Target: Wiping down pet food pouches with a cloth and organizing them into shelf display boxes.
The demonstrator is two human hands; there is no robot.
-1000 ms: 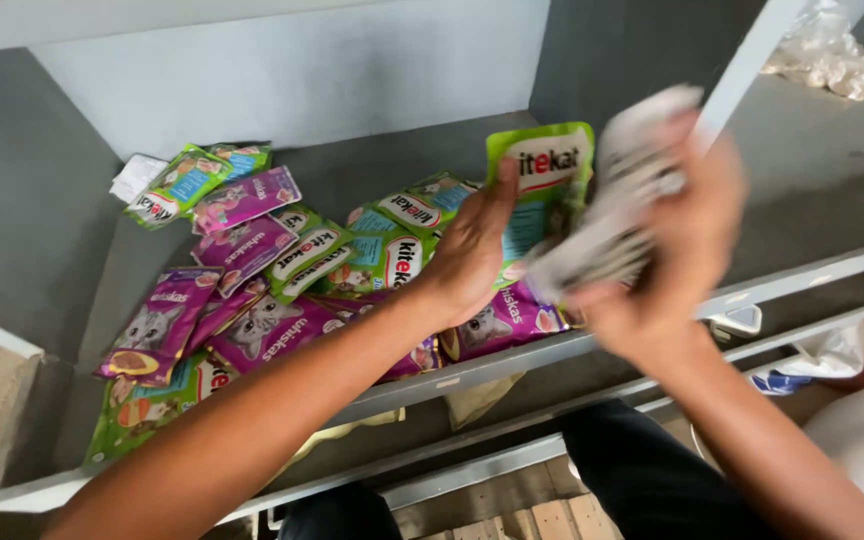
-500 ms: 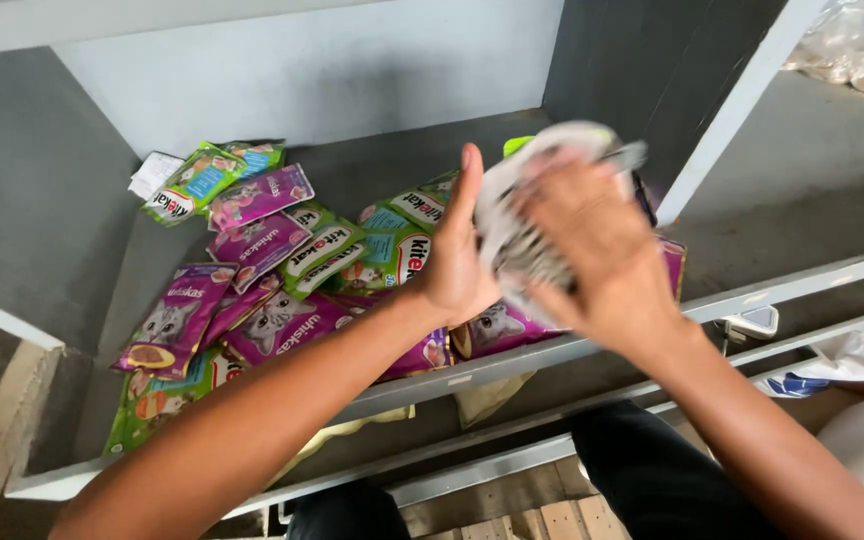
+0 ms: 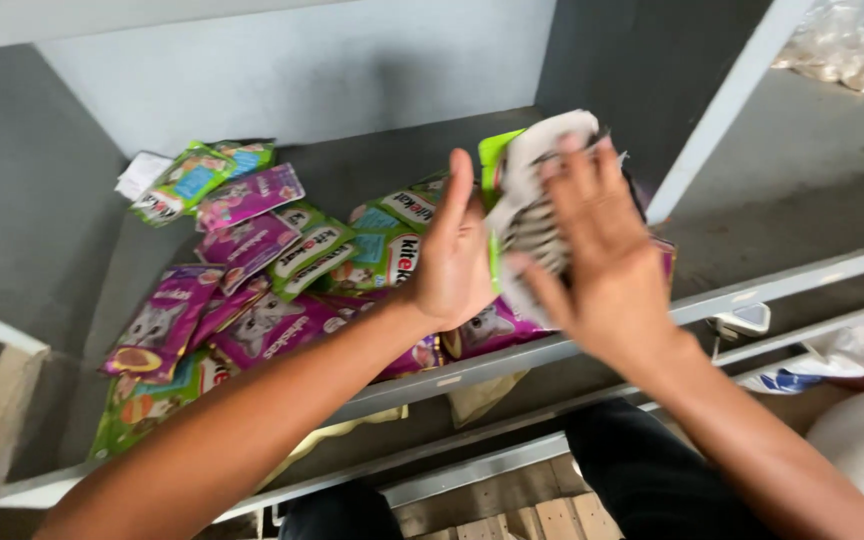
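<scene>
Closest to the camera, both forearms reach out over the front rail of the shelf (image 3: 752, 290). The hands are pressed toward each other with a stack of pouches (image 3: 537, 215) sandwiched upright between them: the left hand (image 3: 457, 250) flat against the stack's left side, the right hand (image 3: 592, 240) spread over its right face with fingers splayed. So they're together, clamped on that bundle, which sits just above the shelf's right end.

What's changed: a second ago the right hand held the bundle higher and further right, tilted, and one green pouch stood plainly in view against the left palm. Half a second ago the hands were closing in. Now that green pouch (image 3: 492, 160) only shows as an edge at the stack's back, so it looks like it's been gathered in with the rest, and the bundle has come left and upright. My read is the stack is being squared up.

Further back, the loose pile of purple and green pouches (image 3: 252, 260) on the shelf looks the same as before. Off to the far right, crumpled clear plastic (image 3: 837, 45) lies on the next shelf.
</scene>
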